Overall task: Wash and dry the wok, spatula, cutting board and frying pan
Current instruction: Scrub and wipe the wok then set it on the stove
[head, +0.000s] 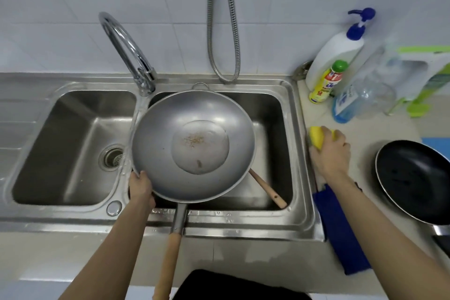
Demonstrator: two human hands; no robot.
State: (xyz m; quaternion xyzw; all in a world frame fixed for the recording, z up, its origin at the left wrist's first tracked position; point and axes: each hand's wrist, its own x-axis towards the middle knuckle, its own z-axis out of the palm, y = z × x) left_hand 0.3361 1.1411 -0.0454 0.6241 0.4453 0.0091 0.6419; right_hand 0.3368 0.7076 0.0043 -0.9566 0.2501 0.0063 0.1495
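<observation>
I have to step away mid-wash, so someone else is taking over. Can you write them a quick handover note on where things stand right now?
Left hand grips the wok by its near-left rim, holding it over the right basin of the sink; a puddle of water with food bits sits in its bottom.
Right hand holds a yellow sponge on the counter beside the sink.
The spatula's wooden handle shows in the basin under the wok.
The frying pan waits on the counter, right. A blue cloth lies by the sink edge.
Cutting board: not clearly visible.
Done: nothing looks finished. Left: scrub the wok, then the rest, then dry.
</observation>
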